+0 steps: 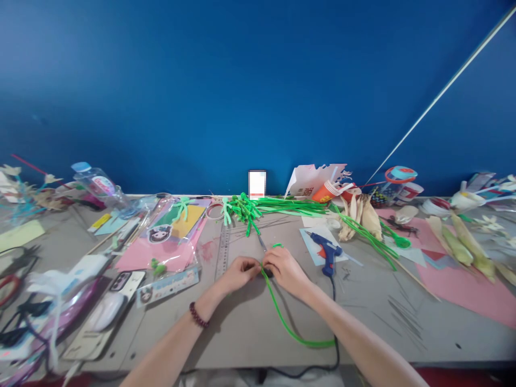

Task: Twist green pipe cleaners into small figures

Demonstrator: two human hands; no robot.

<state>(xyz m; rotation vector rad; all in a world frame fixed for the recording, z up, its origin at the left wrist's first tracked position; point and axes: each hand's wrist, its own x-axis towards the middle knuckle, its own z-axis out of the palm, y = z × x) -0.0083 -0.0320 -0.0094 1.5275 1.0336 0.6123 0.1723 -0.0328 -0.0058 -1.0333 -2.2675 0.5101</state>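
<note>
Over the middle of the table, my left hand pinches a bright green pipe cleaner near its upper end. Right beside it, my right hand has its fingers closed on the same pipe cleaner. The rest of the strand curves down and to the right, passing by my right forearm. Under my fingers lies a dark object, mostly hidden, and a thin grey metal piece shows just behind them. A short green bit shows beyond my right hand. Farther back lies a bundle of green pipe cleaners.
A blue glue gun rests to the right, its cord running down past the table edge. Left are a ruler, a plastic bag of coloured paper and a phone. Dried husks and pink paper lie right.
</note>
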